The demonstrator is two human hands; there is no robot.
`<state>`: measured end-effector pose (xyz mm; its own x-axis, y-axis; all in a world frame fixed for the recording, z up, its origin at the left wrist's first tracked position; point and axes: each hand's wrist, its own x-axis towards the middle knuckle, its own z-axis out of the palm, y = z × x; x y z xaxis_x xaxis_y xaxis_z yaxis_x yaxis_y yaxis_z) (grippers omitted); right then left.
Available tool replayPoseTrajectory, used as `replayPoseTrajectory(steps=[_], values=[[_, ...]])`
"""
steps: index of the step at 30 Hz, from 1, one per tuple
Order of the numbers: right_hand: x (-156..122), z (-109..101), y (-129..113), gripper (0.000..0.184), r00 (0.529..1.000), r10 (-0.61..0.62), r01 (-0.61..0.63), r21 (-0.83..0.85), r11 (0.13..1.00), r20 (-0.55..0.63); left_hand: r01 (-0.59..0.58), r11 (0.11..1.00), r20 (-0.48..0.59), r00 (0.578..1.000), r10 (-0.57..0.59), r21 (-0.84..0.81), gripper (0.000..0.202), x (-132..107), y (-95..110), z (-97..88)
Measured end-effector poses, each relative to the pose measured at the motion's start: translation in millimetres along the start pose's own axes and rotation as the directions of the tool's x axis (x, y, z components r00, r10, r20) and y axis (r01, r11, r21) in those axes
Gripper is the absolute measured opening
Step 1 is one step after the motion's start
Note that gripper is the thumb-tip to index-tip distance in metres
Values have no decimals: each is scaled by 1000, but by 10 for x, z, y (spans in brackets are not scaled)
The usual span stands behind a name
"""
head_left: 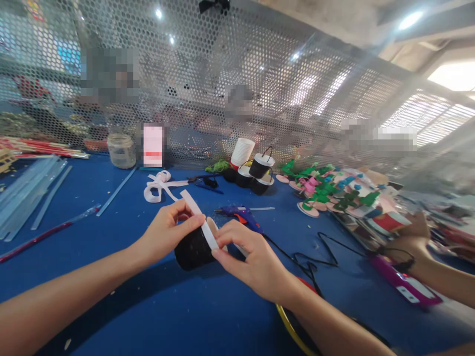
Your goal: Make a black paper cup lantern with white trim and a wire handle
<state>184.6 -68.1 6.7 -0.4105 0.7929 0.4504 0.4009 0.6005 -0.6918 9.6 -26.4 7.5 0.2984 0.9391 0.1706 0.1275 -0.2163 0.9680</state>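
Observation:
A small black cup (pixel 191 249) lies tilted on its side just above the blue table (pixel 156 306), held between both hands. My left hand (pixel 168 230) grips its upper side and pinches a white ribbon (pixel 202 222) against it. My right hand (pixel 250 257) pinches the lower end of the same ribbon at the cup's rim. The ribbon runs back across the table to a loose white coil (pixel 158 185).
A blue glue gun (pixel 241 215) lies just behind the hands, its black cord (pixel 315 257) trailing right. Further back stand finished black cups (pixel 256 175), a white cup stack (pixel 242 152) and a jar (pixel 121 151). Glue sticks (pixel 29 193) lie left. Another person's hand (pixel 408 247) rests at the right by a pink phone (pixel 404 287).

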Motion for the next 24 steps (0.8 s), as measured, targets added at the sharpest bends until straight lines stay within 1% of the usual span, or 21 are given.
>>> replayPoseTrajectory(steps=[4, 10, 15, 17, 20, 22, 24], values=[[6, -5, -14, 7, 999, -50, 50, -6, 999, 4, 95, 989, 47, 995, -90, -112, 21, -5, -7, 7], [23, -24, -61, 7, 994, -102, 102, -10, 995, 33, 159, 963, 107, 985, -139, -216, 19, 4, -37, 12], [25, -31, -89, 7, 990, -122, 123, -19, 992, 64, 236, 934, 203, 962, -184, -269, 22, 4, -35, 11], [28, -33, -98, 8, 989, -129, 132, -28, 991, 74, 285, 914, 255, 943, -213, -288, 23, -1, -38, 9], [32, -37, -103, 9, 985, -157, 159, -28, 987, 73, 381, 873, 353, 896, -268, -303, 24, -10, -53, 7], [32, -40, -98, 9, 982, -173, 175, -29, 984, 72, 401, 861, 410, 875, -259, -312, 24, -18, -70, 11], [33, -43, -91, 8, 981, -181, 184, -34, 982, 76, 430, 845, 463, 849, -257, -320, 28, -25, -85, 17]])
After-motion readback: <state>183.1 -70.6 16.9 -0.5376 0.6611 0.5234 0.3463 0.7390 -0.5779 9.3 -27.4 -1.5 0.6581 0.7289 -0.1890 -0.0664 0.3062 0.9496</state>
